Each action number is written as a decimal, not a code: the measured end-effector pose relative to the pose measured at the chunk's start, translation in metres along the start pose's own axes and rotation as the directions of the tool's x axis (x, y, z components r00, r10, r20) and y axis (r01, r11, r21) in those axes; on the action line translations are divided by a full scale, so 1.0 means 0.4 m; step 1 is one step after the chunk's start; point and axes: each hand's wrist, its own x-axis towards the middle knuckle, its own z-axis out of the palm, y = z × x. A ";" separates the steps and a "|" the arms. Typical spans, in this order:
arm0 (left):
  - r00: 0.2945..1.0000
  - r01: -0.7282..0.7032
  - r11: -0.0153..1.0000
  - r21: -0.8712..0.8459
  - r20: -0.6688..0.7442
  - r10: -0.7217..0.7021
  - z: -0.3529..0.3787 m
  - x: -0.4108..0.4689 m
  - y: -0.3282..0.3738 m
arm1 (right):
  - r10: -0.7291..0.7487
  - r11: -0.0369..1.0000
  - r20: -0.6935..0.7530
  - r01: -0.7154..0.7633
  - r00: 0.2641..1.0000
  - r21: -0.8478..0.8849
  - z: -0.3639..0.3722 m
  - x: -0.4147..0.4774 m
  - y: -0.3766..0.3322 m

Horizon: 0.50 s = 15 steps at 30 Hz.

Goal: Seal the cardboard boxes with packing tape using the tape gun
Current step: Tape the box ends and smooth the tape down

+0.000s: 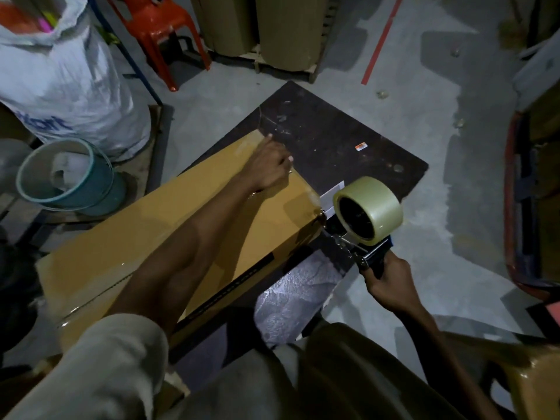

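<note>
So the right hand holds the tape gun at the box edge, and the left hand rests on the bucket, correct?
Not quite. In the head view the left hand rests on the cardboard box. The right hand does hold the tape gun at its edge.

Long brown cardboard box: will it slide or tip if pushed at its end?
Likelier to slide than tip: the long brown cardboard box lies flat on the dark board. The left hand on top should steady it. Its panels look stiff.
</note>
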 end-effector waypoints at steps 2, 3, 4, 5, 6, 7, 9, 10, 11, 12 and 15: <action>0.997 -0.046 0.999 -0.020 0.060 0.047 0.032 -0.015 0.043 | 0.000 1.000 -0.013 0.000 1.000 0.008 0.000 0.000 -0.002; 0.994 -0.070 0.997 -0.026 0.078 0.072 0.041 -0.022 0.054 | -0.001 1.000 -0.022 0.002 1.000 0.008 -0.002 -0.002 -0.004; 0.992 -0.087 0.996 -0.021 0.089 0.089 0.039 -0.025 0.055 | -0.005 1.000 -0.028 0.005 1.000 0.007 -0.002 -0.004 -0.006; 0.992 -0.083 0.996 0.018 0.098 0.081 0.024 -0.018 0.043 | -0.007 1.000 -0.028 0.007 1.000 0.005 -0.003 -0.007 -0.009; 0.994 -0.050 0.995 0.090 0.098 0.041 0.007 -0.003 0.018 | -0.005 1.000 -0.026 0.005 1.000 0.001 -0.002 -0.009 -0.011; 0.994 0.036 0.985 0.170 0.095 -0.053 -0.014 0.017 -0.010 | -0.002 1.000 -0.023 0.002 1.000 -0.003 0.001 -0.010 -0.015; 0.938 0.311 0.913 0.265 0.072 -0.340 -0.049 0.055 -0.062 | 0.001 1.000 -0.025 -0.001 1.000 -0.002 0.010 -0.011 -0.019; 0.900 0.408 0.873 0.266 0.045 -0.434 -0.055 0.071 -0.072 | -0.002 1.000 -0.031 0.002 1.000 -0.007 0.014 -0.011 -0.018; 0.873 0.469 0.842 0.267 0.007 -0.488 -0.051 0.085 -0.070 | -0.003 1.000 -0.034 0.003 0.999 -0.015 0.018 -0.011 -0.014; 0.860 0.500 0.822 0.272 -0.041 -0.509 -0.038 0.097 -0.061 | 0.000 1.000 -0.032 -0.001 0.999 -0.020 0.021 -0.012 -0.009; 0.795 0.606 0.757 0.243 -0.163 -0.584 -0.009 0.114 -0.032 | 0.004 1.000 -0.027 -0.004 1.000 -0.022 0.026 -0.016 -0.002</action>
